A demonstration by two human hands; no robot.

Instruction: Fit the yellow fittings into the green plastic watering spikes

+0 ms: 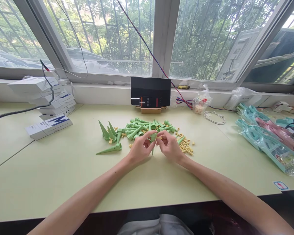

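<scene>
A green plastic cone-shaped spike (153, 137), point downward, is gripped between the thumb and fingers of my left hand (140, 148). My right hand (171, 147) pinches a small yellow plug (159, 138) against the side of the spike near its wide end. Whether the plug is in the spike I cannot tell. Behind my hands spreads a pile of green spikes (137, 127). Small yellow plugs (186, 147) lie heaped to the right of my right hand. Left of my left hand, several spikes (110, 133) stand on their wide ends, and one spike (109, 149) lies flat.
A phone (150, 102) leans on a dark tablet (149, 85) in a cardboard stand (150, 111). White boxes (49, 126) are stacked at the left. Bagged teal and pink items (267, 133) lie at the right, near a white cable (214, 118) and a plastic bag (202, 101).
</scene>
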